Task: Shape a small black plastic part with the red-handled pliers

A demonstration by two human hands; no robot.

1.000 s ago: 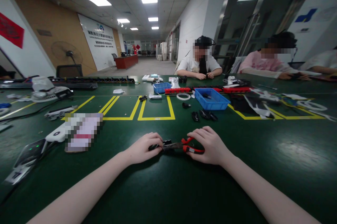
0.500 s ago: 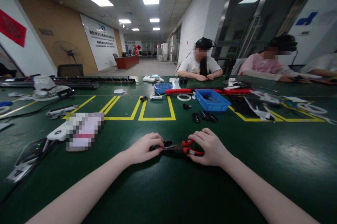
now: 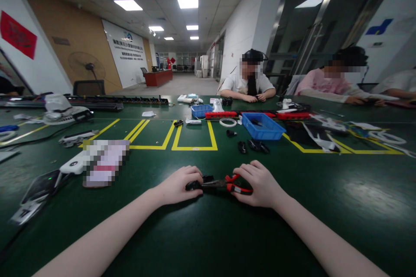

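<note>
While in right hand [image 3: 260, 184], pliers [image 3: 224, 183].

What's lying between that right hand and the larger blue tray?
In the head view, a few black parts lie between the right hand and the blue tray.

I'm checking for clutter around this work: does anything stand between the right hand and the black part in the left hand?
Only the red-handled pliers, held in the right hand; their nose reaches to the black part in the left hand. Nothing else visible stands between.
</note>
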